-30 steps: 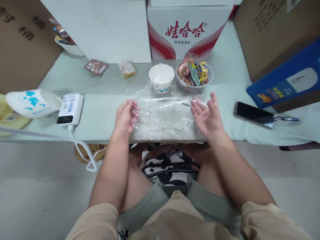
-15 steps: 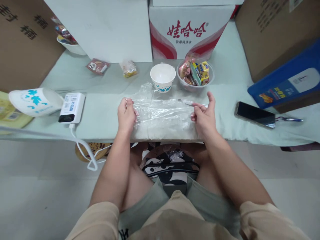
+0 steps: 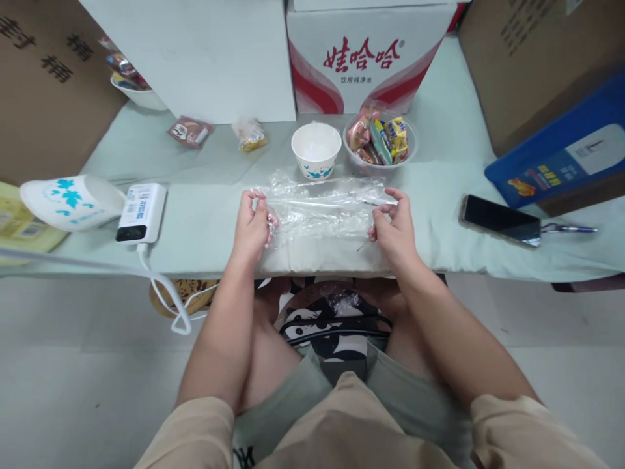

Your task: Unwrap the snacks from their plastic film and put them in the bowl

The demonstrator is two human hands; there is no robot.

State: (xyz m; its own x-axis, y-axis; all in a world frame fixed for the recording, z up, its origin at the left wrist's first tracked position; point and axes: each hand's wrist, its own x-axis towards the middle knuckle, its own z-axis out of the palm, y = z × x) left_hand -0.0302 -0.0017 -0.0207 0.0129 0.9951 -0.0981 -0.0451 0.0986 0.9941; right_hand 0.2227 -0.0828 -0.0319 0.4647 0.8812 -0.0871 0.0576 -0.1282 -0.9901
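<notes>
Crinkled clear plastic film (image 3: 319,215) is stretched between my two hands at the table's front edge. My left hand (image 3: 252,225) is closed on its left end, thumb against the curled fingers. My right hand (image 3: 396,228) pinches the right end, with the index finger raised and bent. A thin, slender item crosses the film by my right fingers; its kind is unclear. Just behind the film stands a white paper bowl (image 3: 316,146) with blue leaf print. To its right, a clear plastic bowl (image 3: 414,144) holds several wrapped snacks.
Two wrapped snacks (image 3: 190,132) lie by the white boxes (image 3: 364,65) at the back. On the left are a tipped paper bowl (image 3: 73,202) and a white power bank (image 3: 141,212) with a cable. A phone (image 3: 500,220) and blue box (image 3: 561,150) are on the right.
My hands have come slightly closer together, and the film between them is more bunched. My right index finger has bent inward. The slender item shows less than before.
</notes>
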